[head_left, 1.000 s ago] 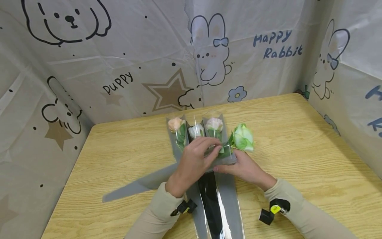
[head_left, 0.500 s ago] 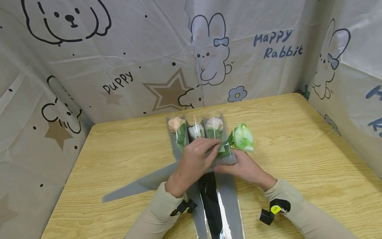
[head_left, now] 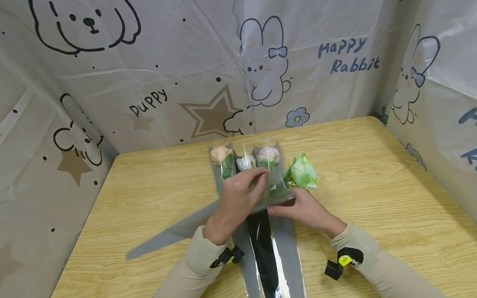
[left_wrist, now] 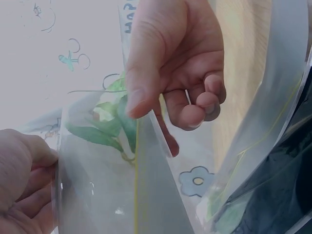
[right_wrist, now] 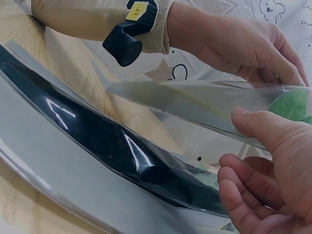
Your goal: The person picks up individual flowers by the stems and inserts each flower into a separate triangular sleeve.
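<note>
A grey-backed clear flower sleeve (head_left: 169, 234) lies crosswise over other wrapped flowers, its narrow tail pointing left. My left hand (head_left: 238, 196) pinches the sleeve's film between thumb and forefinger; in the left wrist view, the thumb (left_wrist: 139, 100) lies at the sleeve's edge and the other fingers curl loosely. At the right end, my right hand (head_left: 307, 209) grips the sleeve, thumb along its near side, fingers partly hidden behind it. A green-and-white artificial rose (head_left: 303, 171) shows just beyond the right hand. Green leaves (right_wrist: 290, 105) show through the film.
Under the crossing sleeve lie several wrapped flowers: a peach one (head_left: 220, 155), a white one (head_left: 245, 162) and a pale pink one (head_left: 268, 155). Their black and grey wraps (head_left: 262, 244) run toward the table's front. A printed cloth (head_left: 149, 54) stands behind the wooden table (head_left: 372, 178).
My left hand has shifted slightly left, drawing the film with it. The sleeve's tail has moved a little left and nearer. The right hand and rose have stayed almost in place.
</note>
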`<state>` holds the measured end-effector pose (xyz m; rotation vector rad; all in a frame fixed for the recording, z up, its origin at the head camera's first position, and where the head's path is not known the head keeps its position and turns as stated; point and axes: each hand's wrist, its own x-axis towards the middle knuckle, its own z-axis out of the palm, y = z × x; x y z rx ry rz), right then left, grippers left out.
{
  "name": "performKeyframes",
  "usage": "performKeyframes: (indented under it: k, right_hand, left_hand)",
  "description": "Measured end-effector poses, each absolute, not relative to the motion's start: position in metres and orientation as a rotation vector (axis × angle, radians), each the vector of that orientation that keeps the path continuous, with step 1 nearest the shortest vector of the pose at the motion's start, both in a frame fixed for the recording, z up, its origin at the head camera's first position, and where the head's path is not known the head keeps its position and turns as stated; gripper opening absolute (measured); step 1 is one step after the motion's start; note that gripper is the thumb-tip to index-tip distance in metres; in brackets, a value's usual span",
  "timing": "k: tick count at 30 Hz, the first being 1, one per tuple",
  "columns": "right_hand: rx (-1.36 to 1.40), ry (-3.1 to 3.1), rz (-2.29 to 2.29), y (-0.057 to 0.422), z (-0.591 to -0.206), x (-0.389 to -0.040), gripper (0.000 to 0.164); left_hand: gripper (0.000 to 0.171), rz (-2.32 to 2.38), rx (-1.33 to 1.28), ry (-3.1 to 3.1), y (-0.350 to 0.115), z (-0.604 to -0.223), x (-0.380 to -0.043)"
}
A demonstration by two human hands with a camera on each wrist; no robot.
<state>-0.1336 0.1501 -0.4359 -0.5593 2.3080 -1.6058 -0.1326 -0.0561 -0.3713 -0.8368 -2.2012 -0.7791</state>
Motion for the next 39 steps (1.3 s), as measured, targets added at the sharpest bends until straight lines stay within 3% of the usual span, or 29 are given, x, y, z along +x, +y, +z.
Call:
performKeyframes:
  k: [14,20,29,34,39]
  right_hand:
    - [-0.49,2.33,-1.602,0.163,-0.433,-0.146,0.042]
    - [-0.419,2.352,-1.633,0.173,-0.42,-0.148,0.029]
    - [-0.746,2.353,-2.152,0.194,-0.384,-0.14,0.008]
    - [-0.51,2.541,-2.374,0.202,-0.375,-0.143,0.017]
    - [-0.251,2.705,-2.123,0.202,-0.379,-0.149,0.037]
  left_hand:
    - [0.009,-0.842,-0.793,-2.125,-0.065,-0.366,-0.135]
    - [0.01,-0.867,-0.768,-2.112,-0.069,-0.361,-0.135]
    - [0.012,-0.884,-0.754,-2.104,-0.071,-0.359,-0.138]
    - [0.011,-0.881,-0.758,-2.096,-0.07,-0.359,-0.138]
    - [0.01,-0.867,-0.751,-2.081,-0.07,-0.36,-0.138]
